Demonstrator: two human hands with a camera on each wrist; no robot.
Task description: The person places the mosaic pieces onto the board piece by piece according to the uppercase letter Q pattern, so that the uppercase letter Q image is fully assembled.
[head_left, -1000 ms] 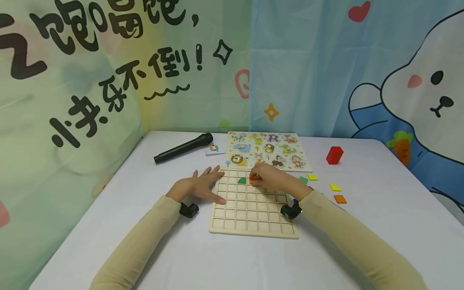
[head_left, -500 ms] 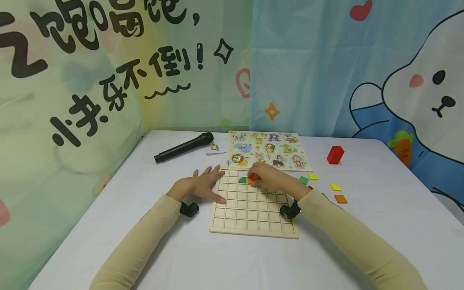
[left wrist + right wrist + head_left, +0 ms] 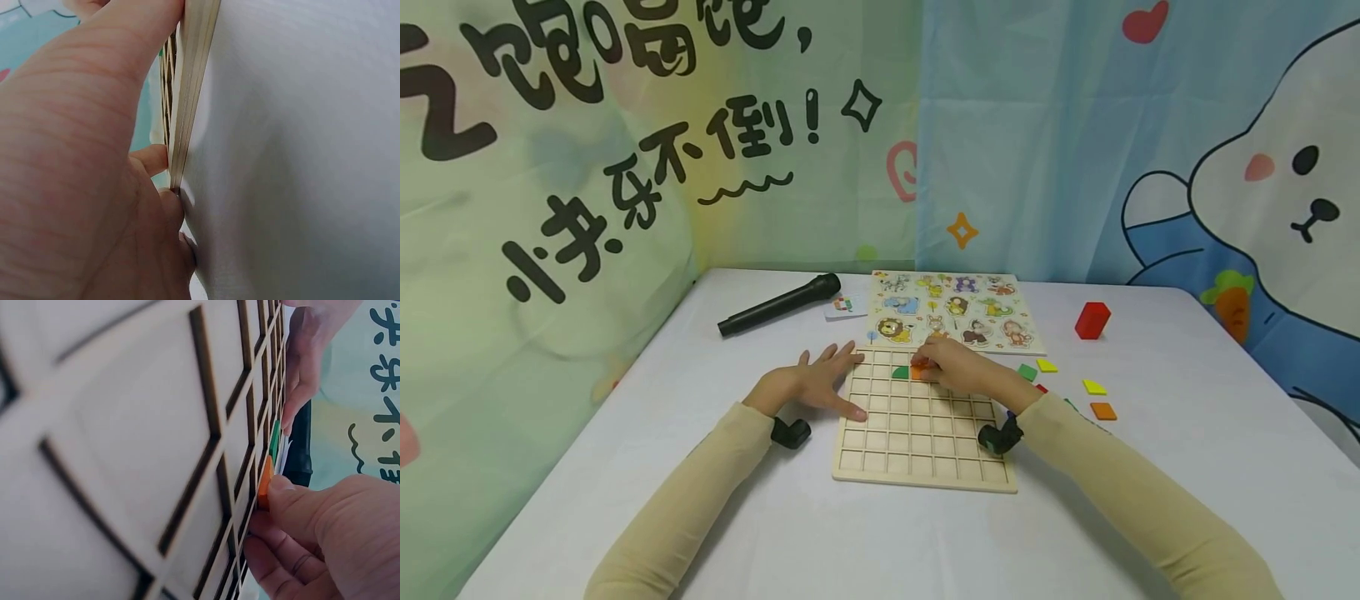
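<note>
A wooden grid board (image 3: 925, 450) lies flat on the table. My left hand (image 3: 811, 385) rests with spread fingers on its left edge, thumb and fingertips touching the rim. In the upper part of the grid sits a green tile (image 3: 900, 372) with a rounded corner. Right beside it, my right hand (image 3: 964, 367) pinches an orange tile (image 3: 265, 484) between thumb and fingers, at the grid surface. The fingers partly cover this tile, so its full shape is hidden. In the left wrist view the board's edge (image 3: 187, 100) runs along the left hand.
Loose tiles lie right of the board: yellow (image 3: 1094, 387), orange (image 3: 1103, 412), green (image 3: 1027, 372) and others partly behind the right arm. Farther back are a red block (image 3: 1092, 321), an animal picture board (image 3: 955, 308), a small card (image 3: 846, 307) and a black microphone (image 3: 780, 306).
The right hand has shifted slightly left with the orange tile, bringing it closer to the green tile. The left hand has stayed in place on the board.
</note>
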